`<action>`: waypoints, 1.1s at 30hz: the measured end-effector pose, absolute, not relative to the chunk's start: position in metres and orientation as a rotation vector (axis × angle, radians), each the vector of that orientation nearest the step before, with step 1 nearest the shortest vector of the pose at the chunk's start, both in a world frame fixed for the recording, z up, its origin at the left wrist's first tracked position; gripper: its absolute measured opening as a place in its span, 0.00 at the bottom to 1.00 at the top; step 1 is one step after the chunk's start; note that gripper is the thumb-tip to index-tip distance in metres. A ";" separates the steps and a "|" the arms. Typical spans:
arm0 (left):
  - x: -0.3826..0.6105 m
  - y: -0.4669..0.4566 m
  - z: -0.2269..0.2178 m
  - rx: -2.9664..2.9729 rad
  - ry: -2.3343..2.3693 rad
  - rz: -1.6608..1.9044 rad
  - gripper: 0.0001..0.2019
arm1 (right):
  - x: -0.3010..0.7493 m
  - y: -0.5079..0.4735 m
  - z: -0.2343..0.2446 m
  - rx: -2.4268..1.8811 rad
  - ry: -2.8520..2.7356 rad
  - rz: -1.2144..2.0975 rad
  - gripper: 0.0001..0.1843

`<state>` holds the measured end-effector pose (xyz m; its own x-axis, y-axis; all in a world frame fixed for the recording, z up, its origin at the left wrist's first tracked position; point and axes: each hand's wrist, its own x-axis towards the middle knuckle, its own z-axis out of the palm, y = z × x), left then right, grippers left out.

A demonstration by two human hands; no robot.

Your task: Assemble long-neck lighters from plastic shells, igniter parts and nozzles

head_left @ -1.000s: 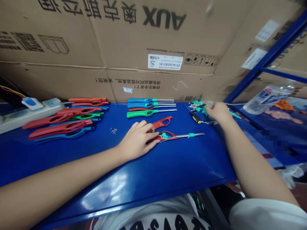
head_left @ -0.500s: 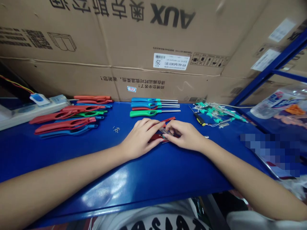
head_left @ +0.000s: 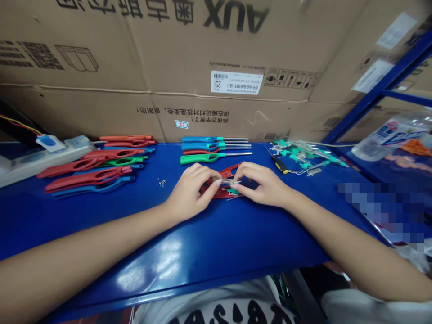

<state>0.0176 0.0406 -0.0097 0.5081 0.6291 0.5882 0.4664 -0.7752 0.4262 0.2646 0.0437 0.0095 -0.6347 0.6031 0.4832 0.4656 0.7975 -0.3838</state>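
A small clear tube (head_left: 227,182) sits mid-frame, its ends pinched between thumb and finger by the left hand (head_left: 193,191) and right hand (head_left: 265,185), above red handle parts (head_left: 231,172). Finished-looking lighters (head_left: 200,158) lie at upper centre; a yellow-black screwdriver (head_left: 280,164) lies right of them. Across the top, a carton (head_left: 175,54) reads "AUX" upside down; its inverted white label (head_left: 236,83) shows "KFR-46G" and "25".
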 end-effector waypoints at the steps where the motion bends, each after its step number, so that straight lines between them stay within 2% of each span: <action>1: 0.018 0.041 -0.010 2.546 0.934 1.106 0.07 | 0.264 0.043 0.010 -0.780 -2.359 0.295 0.05; 8: 0.017 0.040 -0.010 2.680 0.854 0.930 0.11 | 0.258 0.039 0.009 -0.747 -2.323 0.291 0.03; 23: 0.019 0.043 -0.010 2.641 0.867 0.906 0.12 | 0.258 0.043 0.004 -0.839 -2.182 0.229 0.10; 33: 0.018 0.043 -0.010 2.635 0.821 0.855 0.13 | 0.262 0.042 0.005 -0.792 -2.320 0.200 0.08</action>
<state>0.0182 0.0428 -0.0101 0.6688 0.5838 0.4603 0.4359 -0.8095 0.3933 0.2623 0.0423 0.0047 -0.5924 0.5908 0.5477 0.4884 0.8041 -0.3391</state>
